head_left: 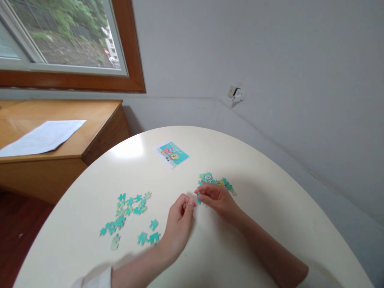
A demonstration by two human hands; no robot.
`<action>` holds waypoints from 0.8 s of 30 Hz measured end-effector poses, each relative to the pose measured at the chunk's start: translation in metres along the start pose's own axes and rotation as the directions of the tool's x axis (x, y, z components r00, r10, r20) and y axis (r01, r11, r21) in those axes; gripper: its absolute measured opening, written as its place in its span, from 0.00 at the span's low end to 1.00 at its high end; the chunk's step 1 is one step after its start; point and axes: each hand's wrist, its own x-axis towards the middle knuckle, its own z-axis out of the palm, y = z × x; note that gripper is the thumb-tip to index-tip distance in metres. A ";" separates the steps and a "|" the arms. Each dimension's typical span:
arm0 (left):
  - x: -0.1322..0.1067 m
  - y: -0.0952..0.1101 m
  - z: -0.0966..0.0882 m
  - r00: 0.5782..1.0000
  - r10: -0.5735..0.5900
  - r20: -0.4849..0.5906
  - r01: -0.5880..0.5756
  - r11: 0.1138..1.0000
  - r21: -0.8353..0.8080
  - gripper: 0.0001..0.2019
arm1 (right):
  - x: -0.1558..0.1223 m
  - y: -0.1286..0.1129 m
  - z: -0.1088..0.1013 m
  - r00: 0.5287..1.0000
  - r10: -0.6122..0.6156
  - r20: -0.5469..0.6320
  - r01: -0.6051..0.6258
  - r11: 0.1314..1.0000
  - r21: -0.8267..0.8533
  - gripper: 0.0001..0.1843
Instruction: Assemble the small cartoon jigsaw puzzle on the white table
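Between the thumb and fingers of my right hand is a teal jigsaw puzzle piece. My left hand is just left of it, fingers curled and thumb pressed against them; whatever it may hold is hidden. Behind my right hand lies a partly joined puzzle with cartoon figures, some of it covered by the hand. Loose teal and pale green puzzle pieces are scattered left of my left hand. A few more loose pieces lie close to my left forearm.
A small printed cartoon picture lies farther back on the round white table. Left of the table stands a wooden desk with a white paper sheet. A wall socket with a plug is beyond the table, and a window is at upper left.
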 end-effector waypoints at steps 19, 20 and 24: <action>0.002 -0.007 -0.001 0.999 -0.025 0.032 0.026 0.999 -0.021 0.18 | 0.010 0.022 -0.009 0.952 -0.118 -0.282 0.036 0.959 -0.282 0.11; 0.002 -0.007 -0.001 0.999 -0.022 0.032 0.023 1.000 -0.021 0.18 | 0.010 0.022 -0.009 0.953 -0.125 -0.276 0.042 0.956 -0.289 0.11; 0.002 -0.007 -0.001 0.999 -0.018 0.034 0.019 1.000 -0.016 0.18 | 0.010 0.021 -0.008 0.954 -0.132 -0.268 0.041 0.947 -0.320 0.11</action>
